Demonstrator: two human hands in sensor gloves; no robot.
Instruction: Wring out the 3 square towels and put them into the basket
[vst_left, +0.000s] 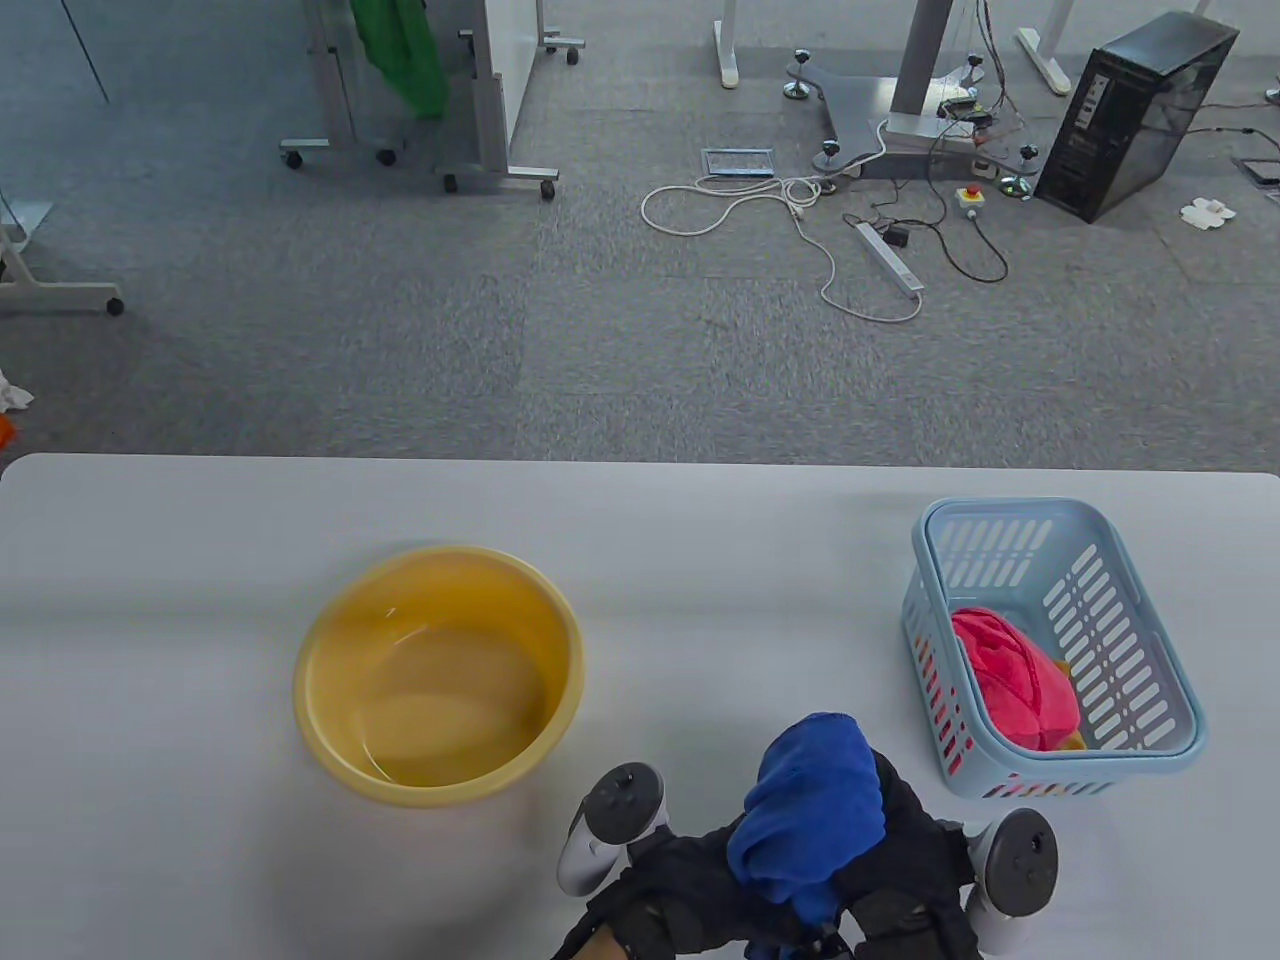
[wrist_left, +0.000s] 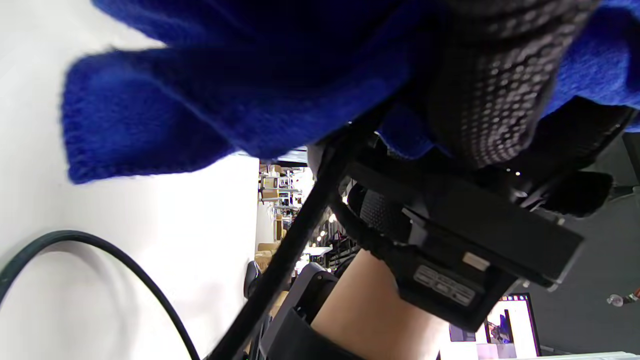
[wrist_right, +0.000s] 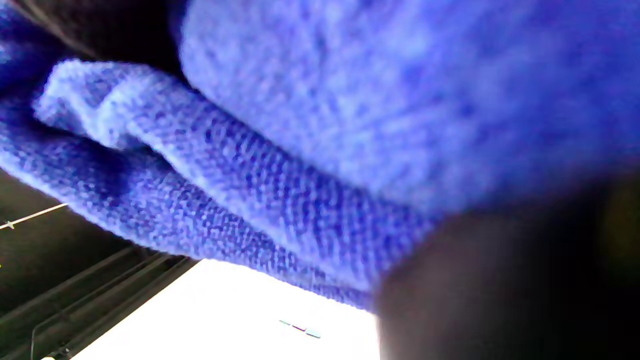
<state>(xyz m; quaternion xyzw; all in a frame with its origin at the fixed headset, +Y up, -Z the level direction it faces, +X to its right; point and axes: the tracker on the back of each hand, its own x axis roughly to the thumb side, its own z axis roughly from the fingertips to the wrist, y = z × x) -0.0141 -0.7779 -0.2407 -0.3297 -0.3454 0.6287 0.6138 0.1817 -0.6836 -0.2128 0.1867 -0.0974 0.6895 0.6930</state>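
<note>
A bunched blue towel (vst_left: 812, 805) is held between both hands above the table's front edge, between the basin and the basket. My left hand (vst_left: 690, 880) grips its lower left part and my right hand (vst_left: 915, 845) grips its right side. In the left wrist view the blue towel (wrist_left: 210, 95) fills the top, with a dotted glove finger (wrist_left: 492, 95) curled over it. Blue towel (wrist_right: 320, 130) also fills the right wrist view. The light blue basket (vst_left: 1150, 640) at the right holds a pink towel (vst_left: 1015, 680), with an orange one (vst_left: 1070, 738) peeking out from under it.
A yellow basin (vst_left: 330, 690) with water stands left of the hands on the white table (vst_left: 700, 520). Beyond the far edge lies grey carpet with cables, stands and a computer tower (vst_left: 1130, 115).
</note>
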